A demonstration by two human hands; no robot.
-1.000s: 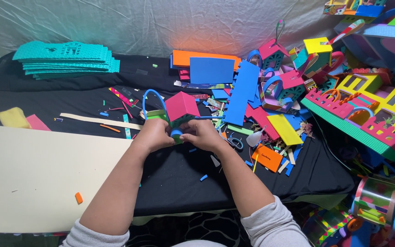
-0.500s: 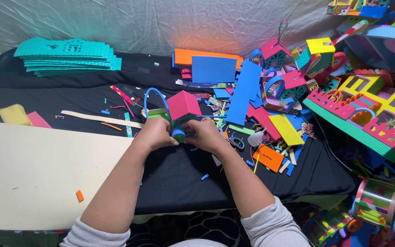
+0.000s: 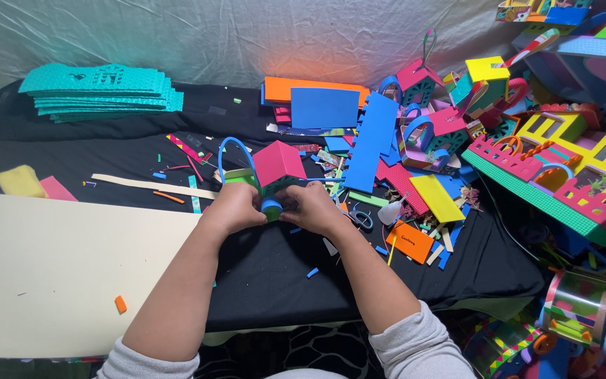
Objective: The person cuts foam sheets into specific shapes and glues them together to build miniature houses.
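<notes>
Both my hands hold a small foam house (image 3: 275, 167) with a pink roof, green walls and a blue loop handle, over the black cloth. My left hand (image 3: 234, 208) grips its left side. My right hand (image 3: 311, 206) grips its right side, fingers pressing near a small blue round piece (image 3: 271, 206) at the front bottom. The lower part of the house is hidden by my fingers.
A cream board (image 3: 57, 274) lies at the left with an orange scrap (image 3: 120, 304). Teal foam sheets (image 3: 103, 90) are stacked at the back left. Blue and orange sheets (image 3: 331, 105), scissors (image 3: 360, 219) and several finished foam houses (image 3: 562, 168) crowd the right.
Hardly anything differs; both hands stay on the small house, with only slight finger shifts at its front.
</notes>
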